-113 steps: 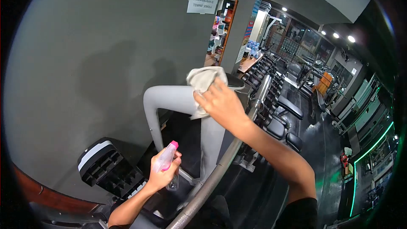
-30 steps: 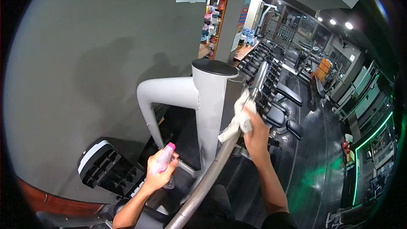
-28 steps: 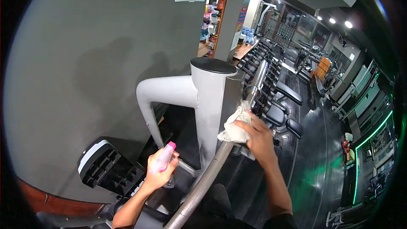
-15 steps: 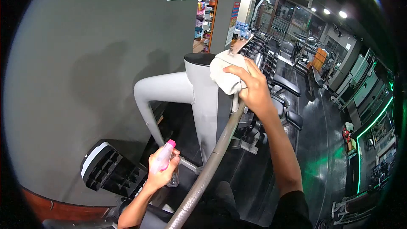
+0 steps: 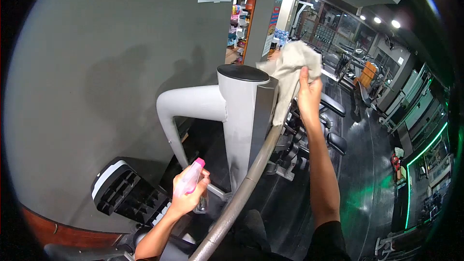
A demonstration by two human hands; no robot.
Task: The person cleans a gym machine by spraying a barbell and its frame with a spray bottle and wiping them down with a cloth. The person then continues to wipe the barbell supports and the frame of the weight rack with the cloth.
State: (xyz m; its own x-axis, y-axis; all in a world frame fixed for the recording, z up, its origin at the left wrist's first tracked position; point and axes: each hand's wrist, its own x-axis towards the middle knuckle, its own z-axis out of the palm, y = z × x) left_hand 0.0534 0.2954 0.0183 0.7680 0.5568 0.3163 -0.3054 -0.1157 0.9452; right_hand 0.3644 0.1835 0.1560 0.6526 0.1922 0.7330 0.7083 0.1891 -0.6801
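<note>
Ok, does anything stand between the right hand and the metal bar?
Only the cloth that the right hand holds; it hides the far end of the metal bar, so I can't tell whether they touch there. Nothing else visible intervenes: the left hand, with the spray bottle, is left of the bar.

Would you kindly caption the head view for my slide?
Right hand holds cloth at a metal bar; left hand grips a spray bottle.
</note>
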